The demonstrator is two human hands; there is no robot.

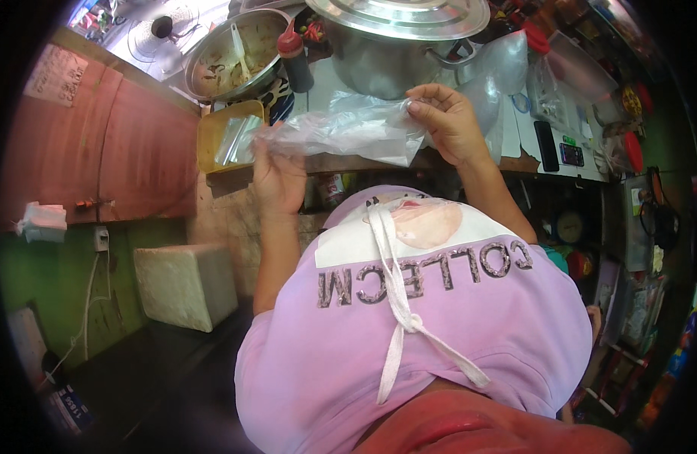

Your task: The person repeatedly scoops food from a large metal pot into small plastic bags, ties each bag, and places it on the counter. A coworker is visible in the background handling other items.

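1. Gripping a clear plastic bag [348, 132], the left hand [276, 174] is pinching its left end.
2. The right hand [447, 121] is pinching its right edge, stretching it above the counter edge [341, 163], before a big steel pot [386, 53].

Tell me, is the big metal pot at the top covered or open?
Covered: a metal lid sits on the pot.

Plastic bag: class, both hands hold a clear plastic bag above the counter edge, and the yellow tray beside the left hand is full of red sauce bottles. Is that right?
Not quite. In the head view both hands, left and right, do hold the clear plastic bag, but the yellow tray holds clear plastic bags, not bottles. The one red sauce bottle stands on the counter behind it.
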